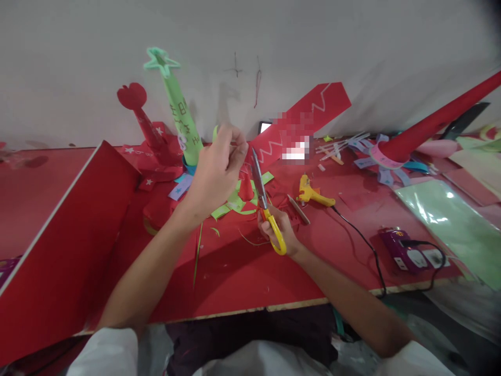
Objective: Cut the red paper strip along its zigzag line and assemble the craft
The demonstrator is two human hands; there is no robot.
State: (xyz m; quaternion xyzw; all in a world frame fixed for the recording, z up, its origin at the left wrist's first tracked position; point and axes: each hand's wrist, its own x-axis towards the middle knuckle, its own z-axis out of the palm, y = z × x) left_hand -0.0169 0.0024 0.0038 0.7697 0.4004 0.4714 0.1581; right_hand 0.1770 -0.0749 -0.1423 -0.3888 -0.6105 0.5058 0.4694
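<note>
My left hand (pixel 219 169) is closed in a pinch at the lower end of a red paper strip (pixel 270 143) with silver zigzag lines. The strip slants up to the right, its middle blurred out. A light green sliver (pixel 215 133) shows behind my left knuckles. My right hand (pixel 279 227) grips yellow-handled scissors (pixel 258 177), blades pointing up, tips beside the strip's lower end. Whether the blades touch the paper I cannot tell. Below the hands stands a small red paper cone (pixel 246 188) among green paper scraps (pixel 223 210).
A yellow glue gun (pixel 313 193) and a purple power box (pixel 409 250) lie to the right. Left stand a green paper tower (pixel 182 115), a red apple-topped tower (pixel 146 125) and a red partition board (pixel 70 245). Far right are a long red cone (pixel 438 117) and a plastic-wrapped pack (pixel 450 219).
</note>
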